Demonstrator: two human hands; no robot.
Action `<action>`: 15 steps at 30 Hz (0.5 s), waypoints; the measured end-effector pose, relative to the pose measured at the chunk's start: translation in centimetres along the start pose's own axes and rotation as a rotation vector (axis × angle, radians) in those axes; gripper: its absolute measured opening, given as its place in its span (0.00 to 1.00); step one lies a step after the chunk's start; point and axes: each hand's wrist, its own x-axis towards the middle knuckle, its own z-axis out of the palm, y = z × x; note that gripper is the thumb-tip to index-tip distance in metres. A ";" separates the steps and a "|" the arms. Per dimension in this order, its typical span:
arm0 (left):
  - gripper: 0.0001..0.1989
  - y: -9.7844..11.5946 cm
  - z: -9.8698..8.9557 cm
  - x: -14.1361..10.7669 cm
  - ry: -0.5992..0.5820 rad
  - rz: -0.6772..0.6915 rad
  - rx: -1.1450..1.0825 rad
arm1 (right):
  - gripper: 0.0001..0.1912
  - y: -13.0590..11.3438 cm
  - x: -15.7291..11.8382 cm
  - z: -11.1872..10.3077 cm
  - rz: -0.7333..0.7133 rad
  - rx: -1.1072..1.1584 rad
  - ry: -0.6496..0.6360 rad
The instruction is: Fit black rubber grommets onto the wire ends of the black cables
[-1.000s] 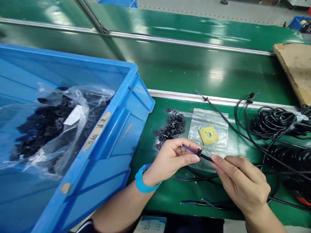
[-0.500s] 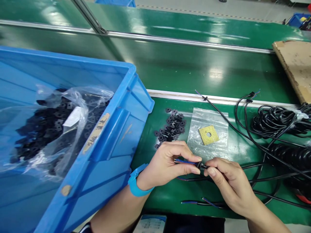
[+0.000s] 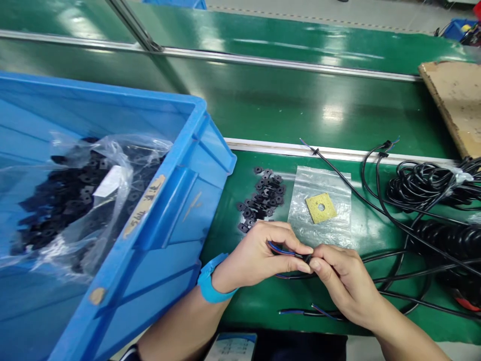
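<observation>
My left hand [image 3: 272, 250] pinches a black cable near its end, where blue and red wires [image 3: 280, 248] stick out toward the palm. Fingertips of my right hand [image 3: 340, 276] close on the same cable, touching the left fingertips; a small black part between them is mostly hidden. Just beyond the left hand lies a pile of small black pieces with holes [image 3: 263, 198]. A yellow square with a round hole [image 3: 320, 207] rests on a clear plastic bag [image 3: 300, 185]. More cable ends [image 3: 296, 312] lie below the hands.
A large blue bin [image 3: 188, 175] at the left holds bagged black pieces [image 3: 67, 195]. Coiled black cables [image 3: 424, 188] are at the right on the green table [image 3: 255, 313]. Cardboard [image 3: 456, 100] sits at the back right. A phone-like object [image 3: 233, 346] shows at the bottom edge.
My right hand has moved slightly left, so the fingertips of both hands now meet and cover the black part that showed between them. The view has shifted slightly.
</observation>
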 end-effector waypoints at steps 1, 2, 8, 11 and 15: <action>0.09 -0.1 0.0 0.0 0.004 -0.005 0.001 | 0.15 0.1 0.1 0.1 -0.004 -0.008 0.005; 0.08 -0.1 0.1 0.0 0.011 -0.012 0.002 | 0.15 0.2 0.2 0.1 -0.013 -0.017 0.013; 0.22 -0.5 0.4 0.2 0.173 -0.080 -0.250 | 0.09 0.2 0.5 -0.1 -0.115 -0.153 0.170; 0.23 -0.5 -0.4 0.7 0.665 0.053 -0.371 | 0.04 0.3 -0.1 -0.1 -0.192 -0.278 0.284; 0.17 -0.8 -1.2 1.2 1.104 0.229 -0.324 | 0.13 0.3 -1.4 -0.3 -0.272 -0.444 0.449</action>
